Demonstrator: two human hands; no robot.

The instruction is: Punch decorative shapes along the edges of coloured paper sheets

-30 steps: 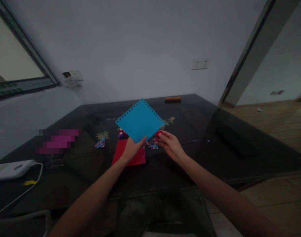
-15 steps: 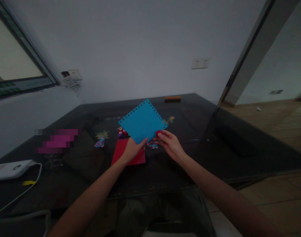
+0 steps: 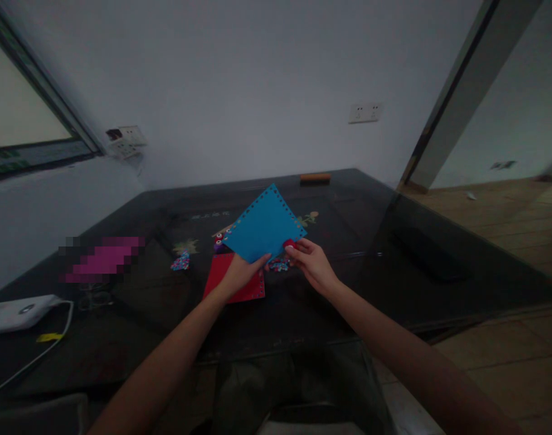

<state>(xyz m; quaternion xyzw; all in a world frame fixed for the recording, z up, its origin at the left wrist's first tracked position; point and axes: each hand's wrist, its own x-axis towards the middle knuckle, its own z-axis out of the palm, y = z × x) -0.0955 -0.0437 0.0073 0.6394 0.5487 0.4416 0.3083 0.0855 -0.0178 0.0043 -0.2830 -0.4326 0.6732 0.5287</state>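
Observation:
A square blue sheet (image 3: 266, 222) with holes punched along its upper edges is raised over the table, turned corner-up. My left hand (image 3: 246, 270) pinches its lower corner, thumb on top. Between the fingertips of my right hand (image 3: 314, 263) is a small red hole punch (image 3: 289, 244), held against the sheet's lower right edge. A red sheet (image 3: 221, 275), with holes down its right side, lies beneath my left hand and is partly covered by it. Small coloured pieces (image 3: 279, 265) lie between my hands. Behind the blue sheet sit small red and purple round things (image 3: 218, 240), partly hidden.
More coloured pieces (image 3: 180, 261) lie on the dark table (image 3: 348, 302) to the left. A white device (image 3: 24, 314) with a cable sits at far left, near a blurred pink item (image 3: 106, 260). A black flat object (image 3: 427, 254) lies right, an orange-brown bar (image 3: 315, 178) at the back.
The blue sheet has tilted and turned slightly, its left corner shifting right and down. My right hand has the red punch a little closer over the sheet's edge. The view has shifted slightly.

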